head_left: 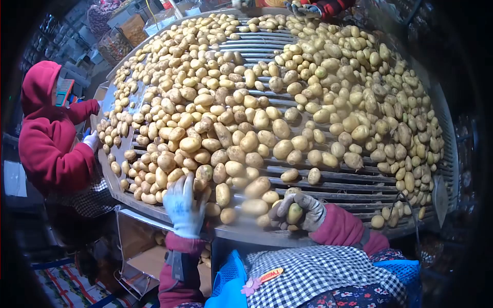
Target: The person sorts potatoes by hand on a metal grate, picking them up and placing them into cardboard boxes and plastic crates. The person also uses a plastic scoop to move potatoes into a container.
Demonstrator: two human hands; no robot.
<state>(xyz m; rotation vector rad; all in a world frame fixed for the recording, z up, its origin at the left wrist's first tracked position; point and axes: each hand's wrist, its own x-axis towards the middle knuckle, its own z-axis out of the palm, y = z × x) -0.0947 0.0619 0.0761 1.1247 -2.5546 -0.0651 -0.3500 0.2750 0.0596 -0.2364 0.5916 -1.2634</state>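
Potatoes [205, 100] of mixed sizes cover a slatted metal sorting table [354, 182]. My left hand [184, 208], in a pale blue glove, lies over the potatoes at the near edge, fingers stretched forward and slightly blurred; no potato shows in its grip. My right hand [308, 211], in a dirty grey glove, is closed around a greenish potato [294, 214] just above the near rim. Between my hands, a potato [254, 207] and another potato [257, 187] are smeared by motion.
Below the near rim at left stands an open cardboard box [138, 244] with potatoes partly visible. A co-worker in a red hoodie [54, 136] stands at the left edge. Another person's gloved hand [304, 9] reaches in at the far side. A thin curved wire [405, 200] rises at right.
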